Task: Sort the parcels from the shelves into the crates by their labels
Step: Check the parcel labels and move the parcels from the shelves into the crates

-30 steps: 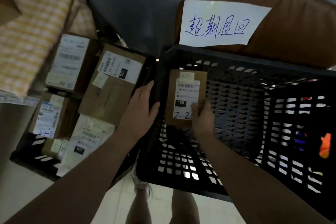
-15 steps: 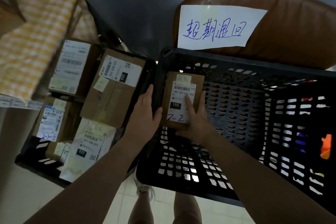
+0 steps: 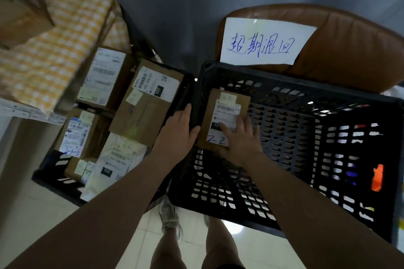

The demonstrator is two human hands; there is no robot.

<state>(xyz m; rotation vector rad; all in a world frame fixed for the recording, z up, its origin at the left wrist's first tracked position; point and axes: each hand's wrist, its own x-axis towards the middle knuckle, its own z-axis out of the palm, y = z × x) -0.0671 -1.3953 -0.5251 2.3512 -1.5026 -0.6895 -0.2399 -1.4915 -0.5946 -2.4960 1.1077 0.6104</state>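
A small brown cardboard parcel (image 3: pixel 243 99) with a white label marked "Z-2" is inside the right black crate (image 3: pixel 284 82), close against its left wall. My right hand (image 3: pixel 240 140) lies on the parcel's face, its fingers spread straight over the label. My left hand (image 3: pixel 177 131) rests on the crate's left rim, fingers straight, its thumb touching the parcel's left edge. A white paper sign (image 3: pixel 262 41) with blue handwriting stands behind this crate. The left black crate (image 3: pixel 49 172) holds several labelled parcels, among them a large box (image 3: pixel 148 113) marked "032".
The sign leans on a brown padded chair (image 3: pixel 354 50) behind the right crate. A yellow checked cloth (image 3: pixel 54 50) covers a surface at the upper left. An orange object (image 3: pixel 377 178) shows through the crate's right wall. My legs and a shoe (image 3: pixel 170 218) stand on pale tiles below.
My right hand has shifted from holding the parcel's lower corner to lying flat across its label. The parcel stays near the crate's left wall. My left hand has hardly moved.
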